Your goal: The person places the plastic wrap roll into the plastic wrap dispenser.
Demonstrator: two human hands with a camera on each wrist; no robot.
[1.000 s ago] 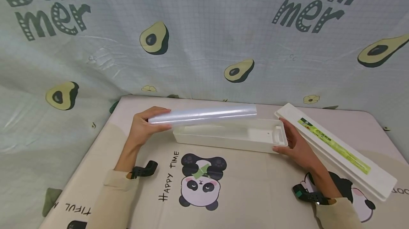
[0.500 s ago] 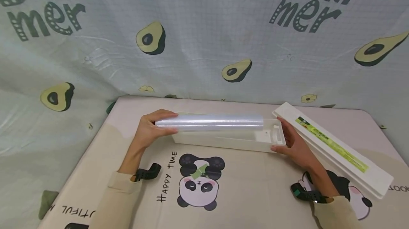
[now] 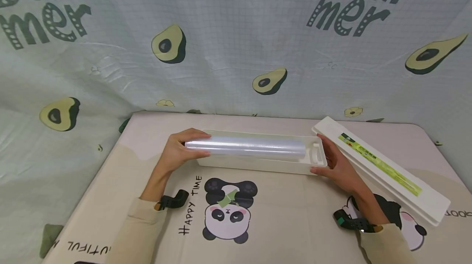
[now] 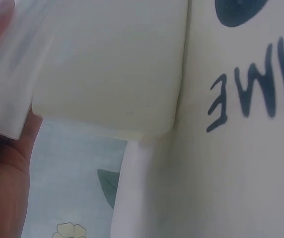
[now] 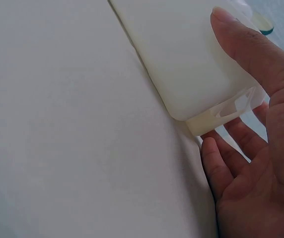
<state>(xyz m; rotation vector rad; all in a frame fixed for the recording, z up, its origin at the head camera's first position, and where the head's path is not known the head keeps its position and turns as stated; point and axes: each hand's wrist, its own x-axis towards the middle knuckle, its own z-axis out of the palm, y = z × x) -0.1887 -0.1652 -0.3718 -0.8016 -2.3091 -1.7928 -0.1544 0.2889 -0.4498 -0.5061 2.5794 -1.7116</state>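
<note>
A roll of clear plastic wrap point(image 3: 250, 146) lies level over the open white box point(image 3: 258, 165), its right part down between the box walls. My left hand point(image 3: 178, 147) grips the roll's left end, thumb on the near side and fingers on the far side. In the left wrist view the end of the roll point(image 4: 13, 74) sticks out past the box's end. At the box's right end, my right hand point(image 3: 333, 159) holds the box, its thumb on the near wall. The right wrist view shows that thumb against the box point(image 5: 181, 59), with the fingers around its end.
A long white lid point(image 3: 383, 170) with a green label lies slanted at the right, its far end close behind my right hand. The tablecloth point(image 3: 287, 210) has panda prints and lettering. A patterned curtain point(image 3: 221, 51) hangs behind the table.
The plastic wrap roll has moved right and down with my left hand, from tilted above the box to level and partly inside it. My right hand keeps holding the box.
</note>
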